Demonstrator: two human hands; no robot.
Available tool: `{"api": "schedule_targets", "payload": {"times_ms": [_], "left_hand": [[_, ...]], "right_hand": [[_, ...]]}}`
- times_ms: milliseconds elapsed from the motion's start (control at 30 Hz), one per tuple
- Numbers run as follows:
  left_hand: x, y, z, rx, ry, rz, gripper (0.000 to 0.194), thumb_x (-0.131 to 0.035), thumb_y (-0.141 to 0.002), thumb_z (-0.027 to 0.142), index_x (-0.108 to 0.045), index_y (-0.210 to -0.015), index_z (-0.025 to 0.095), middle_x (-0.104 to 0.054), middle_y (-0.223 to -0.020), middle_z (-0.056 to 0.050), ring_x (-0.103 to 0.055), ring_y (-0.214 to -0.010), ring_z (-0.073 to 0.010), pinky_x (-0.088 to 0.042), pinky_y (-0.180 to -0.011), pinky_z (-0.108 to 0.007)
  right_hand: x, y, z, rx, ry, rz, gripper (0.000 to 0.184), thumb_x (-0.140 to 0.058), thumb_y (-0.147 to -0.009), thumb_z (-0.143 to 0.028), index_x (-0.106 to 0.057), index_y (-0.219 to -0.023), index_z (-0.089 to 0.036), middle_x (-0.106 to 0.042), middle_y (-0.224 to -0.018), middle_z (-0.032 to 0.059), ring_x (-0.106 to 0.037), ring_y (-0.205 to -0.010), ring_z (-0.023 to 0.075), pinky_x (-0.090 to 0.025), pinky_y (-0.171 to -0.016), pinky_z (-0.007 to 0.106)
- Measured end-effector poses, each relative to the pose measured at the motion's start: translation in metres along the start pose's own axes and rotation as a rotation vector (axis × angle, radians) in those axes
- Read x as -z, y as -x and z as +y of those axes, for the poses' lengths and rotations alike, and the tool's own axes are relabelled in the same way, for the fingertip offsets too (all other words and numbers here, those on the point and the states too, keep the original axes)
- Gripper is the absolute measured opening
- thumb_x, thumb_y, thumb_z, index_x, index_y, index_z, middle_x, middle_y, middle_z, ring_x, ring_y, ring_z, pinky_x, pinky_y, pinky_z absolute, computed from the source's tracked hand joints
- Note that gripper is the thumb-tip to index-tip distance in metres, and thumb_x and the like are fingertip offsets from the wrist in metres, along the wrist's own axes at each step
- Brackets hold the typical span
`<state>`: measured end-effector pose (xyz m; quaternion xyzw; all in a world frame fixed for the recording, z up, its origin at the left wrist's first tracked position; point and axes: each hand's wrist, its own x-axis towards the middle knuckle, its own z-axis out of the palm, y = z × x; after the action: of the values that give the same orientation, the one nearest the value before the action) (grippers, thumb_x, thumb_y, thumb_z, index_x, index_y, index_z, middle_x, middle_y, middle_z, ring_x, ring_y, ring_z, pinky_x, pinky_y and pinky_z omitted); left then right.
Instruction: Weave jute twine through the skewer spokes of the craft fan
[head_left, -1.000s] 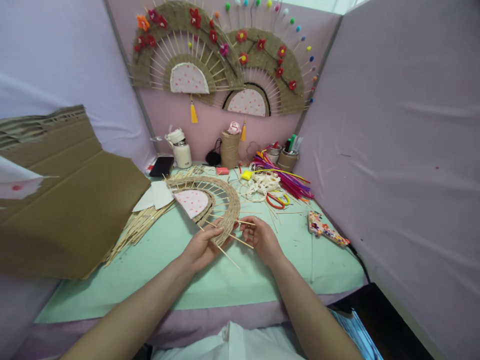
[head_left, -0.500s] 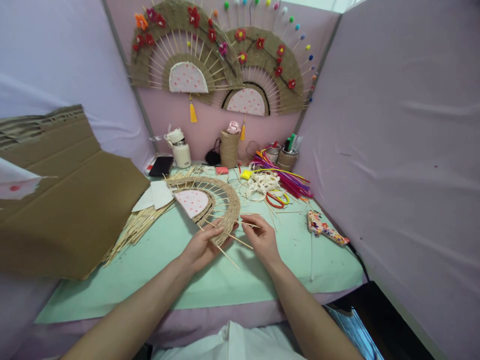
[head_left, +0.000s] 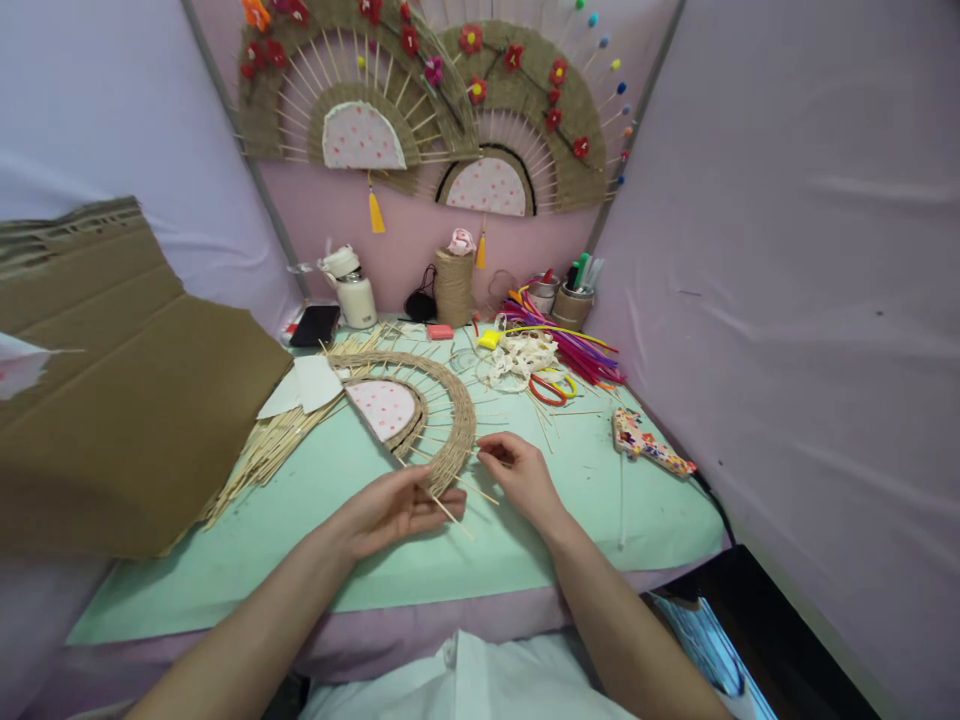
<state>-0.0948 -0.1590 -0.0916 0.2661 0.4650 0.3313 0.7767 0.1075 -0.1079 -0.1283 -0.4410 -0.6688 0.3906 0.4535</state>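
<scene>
A half-round fan (head_left: 454, 425) of twine-covered arcs joined by thin bamboo sticks lies tilted over the table, with a pink-dotted white panel (head_left: 384, 408) at its centre. My left hand (head_left: 390, 510) grips its near end, thumb above and fingers underneath. Two bamboo sticks (head_left: 480, 488) jut past the outer arc near that hand. At the arc's right edge, my right hand (head_left: 525, 482) is closed in a pinch at the end of a bamboo stick; the fingertips hide most of it.
Cardboard (head_left: 150, 400) rises at the left beside a pile of bamboo sticks (head_left: 274, 455). Scissors (head_left: 549, 390), pipe cleaners (head_left: 577, 350) and a twine spool (head_left: 454, 288) stand or lie behind. A flowered glue gun (head_left: 649, 442) lies right, its cord over the edge. Finished fans (head_left: 360, 135) hang on the back wall.
The stick in my right fingers no longer sticks out past them toward the right. My left fingers have spread lower under the fan's near end. The camera view has shifted slightly.
</scene>
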Motion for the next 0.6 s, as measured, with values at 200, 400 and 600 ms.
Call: {"api": "schedule_targets", "payload": {"times_ms": [200,400,600], "left_hand": [[0.007,0.042,0.016,-0.141,-1.142,0.304,0.038,-0.052,-0.083,0.051,-0.064,-0.07,0.017,-0.067,-0.067,-0.004,-0.061,-0.063,-0.0199,-0.042,-0.057,-0.03],[-0.036,0.006,0.013,-0.603,-1.514,0.451,0.012,-0.054,-0.083,0.025,-0.062,-0.08,0.018,-0.062,-0.088,-0.006,-0.057,-0.087,-0.0215,-0.042,-0.075,-0.032],[-0.046,-0.032,-0.003,-0.629,-1.782,0.555,0.008,-0.056,-0.08,0.018,-0.059,-0.087,0.016,-0.057,-0.093,-0.01,-0.054,-0.09,-0.0264,-0.043,-0.078,-0.037]], "right_hand": [[-0.003,0.007,0.008,-0.002,0.092,-0.1,0.021,-0.057,-0.079,-0.018,-0.067,-0.098,-0.018,-0.069,-0.081,0.0019,-0.06,-0.069,0.013,-0.048,-0.069,0.026],[-0.006,0.009,0.006,0.057,0.246,-0.122,0.021,-0.059,-0.079,-0.014,-0.066,-0.098,-0.019,-0.068,-0.084,0.0018,-0.06,-0.077,0.0143,-0.046,-0.076,0.028],[-0.006,0.01,0.007,0.063,0.272,-0.138,0.022,-0.057,-0.08,-0.012,-0.065,-0.1,-0.02,-0.069,-0.087,0.0026,-0.061,-0.08,0.0153,-0.046,-0.079,0.029]]}}
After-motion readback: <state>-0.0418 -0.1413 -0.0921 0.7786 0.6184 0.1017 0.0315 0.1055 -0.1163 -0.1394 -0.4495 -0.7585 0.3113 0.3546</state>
